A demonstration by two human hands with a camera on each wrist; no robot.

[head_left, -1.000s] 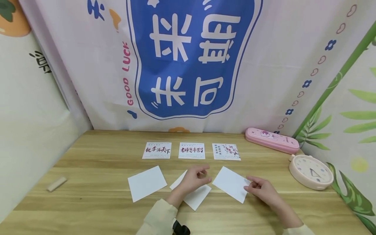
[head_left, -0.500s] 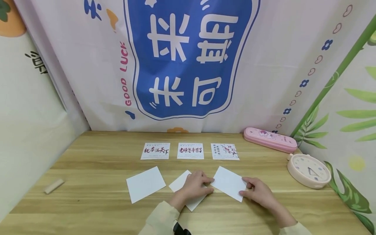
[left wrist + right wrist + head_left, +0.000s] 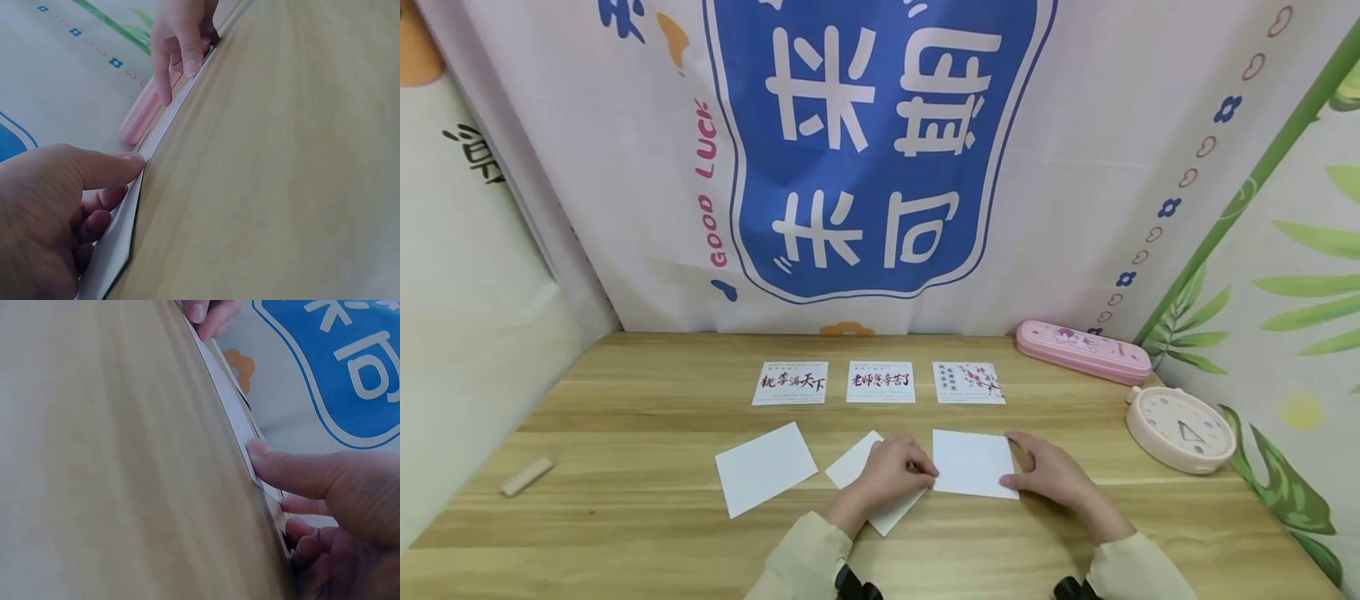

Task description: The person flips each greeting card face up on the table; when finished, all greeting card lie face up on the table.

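Note:
A blank white card (image 3: 973, 462) lies flat on the wooden table at the front right of the head view. My left hand (image 3: 889, 473) pinches its lower left corner with thumb and forefinger. At the right edge, my right hand (image 3: 1051, 477) holds it, forefinger at the upper corner and thumb near the lower one. Under my left hand lies a second blank card (image 3: 852, 461), tilted and partly hidden. A third blank card (image 3: 765, 468) rests tilted farther left. In the right wrist view, the right thumb (image 3: 261, 449) is on the card's edge.
Behind stand in a row three printed cards: one left (image 3: 790, 383), one middle (image 3: 881, 382), one right (image 3: 968, 383). A pink pencil case (image 3: 1082, 350) and a round clock (image 3: 1182, 431) are at the right. A small beige stick (image 3: 527, 477) lies far left.
The right blank card has turned from tilted to nearly square with the printed row. My left hand came down to its left corner; my right fingers moved with its right edge.

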